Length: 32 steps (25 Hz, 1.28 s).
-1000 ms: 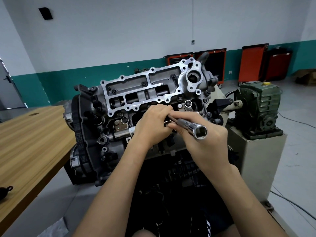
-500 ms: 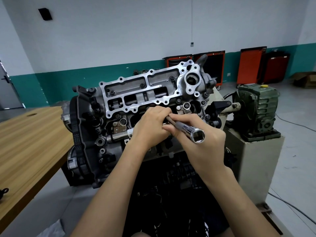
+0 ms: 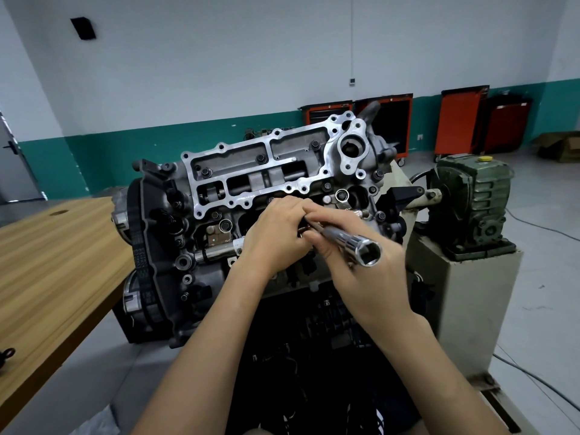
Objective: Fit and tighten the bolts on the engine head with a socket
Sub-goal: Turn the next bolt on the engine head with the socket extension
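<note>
Wooden table [image 3: 56, 262] and beige stand [image 3: 470, 309]
A small black object [image 3: 6, 354] is seen at the table's near edge; a green gearbox [image 3: 470, 202] is carried on the stand, set on the grey floor [image 3: 549, 277].

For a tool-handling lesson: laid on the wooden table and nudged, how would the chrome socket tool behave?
The socket tool is round along its length, so it would probably roll. Its polished chrome looks slippery. Being metal, it is likely stiff and heavy for its size.

Nothing here reads clearly from where I stand: the white print on the timing belt [image 3: 142, 262], left of the engine head [image 3: 251, 171], is too blurred.
</note>
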Each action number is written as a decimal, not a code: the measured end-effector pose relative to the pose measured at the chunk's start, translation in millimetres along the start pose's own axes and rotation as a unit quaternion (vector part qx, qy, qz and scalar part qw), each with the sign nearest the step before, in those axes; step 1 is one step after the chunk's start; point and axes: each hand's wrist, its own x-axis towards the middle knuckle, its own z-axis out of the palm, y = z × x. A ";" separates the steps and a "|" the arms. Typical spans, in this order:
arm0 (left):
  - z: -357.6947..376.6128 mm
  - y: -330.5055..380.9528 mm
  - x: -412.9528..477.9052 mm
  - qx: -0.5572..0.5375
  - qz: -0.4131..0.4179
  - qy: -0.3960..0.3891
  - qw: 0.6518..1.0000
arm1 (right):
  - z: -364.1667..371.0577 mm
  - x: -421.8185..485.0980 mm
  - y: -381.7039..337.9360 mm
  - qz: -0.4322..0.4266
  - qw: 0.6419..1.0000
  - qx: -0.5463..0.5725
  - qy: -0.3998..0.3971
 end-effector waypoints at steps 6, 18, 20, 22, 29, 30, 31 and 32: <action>-0.1 1.1 1.6 0.028 0.013 -0.020 0.999 | -2.8 4.8 1.6 -0.002 0.999 -0.035 0.022; -2.5 2.8 -1.3 0.016 0.016 -0.009 1.000 | -0.8 -0.6 -0.1 -0.014 0.998 -0.045 0.030; -3.2 3.1 -2.5 0.001 0.006 0.004 1.000 | 3.3 -3.5 -2.2 -0.028 0.999 -0.028 -0.016; -2.7 2.6 -1.6 0.010 0.000 -0.003 1.000 | 1.4 -0.9 -0.2 -0.039 0.998 -0.036 -0.031; -0.5 0.8 -0.6 0.016 0.005 -0.008 1.000 | -1.2 -1.3 -1.4 0.001 1.000 0.002 -0.012; -1.2 1.2 -1.3 0.007 0.001 -0.001 1.000 | -0.1 -1.8 -1.7 0.000 0.999 0.004 -0.033; -2.1 1.5 -1.3 0.003 -0.001 0.001 1.000 | 0.2 -1.1 -0.8 -0.002 0.999 -0.006 -0.038; -2.6 1.8 -1.0 0.008 0.001 -0.003 1.000 | -0.2 1.1 0.7 -0.004 0.999 -0.022 -0.027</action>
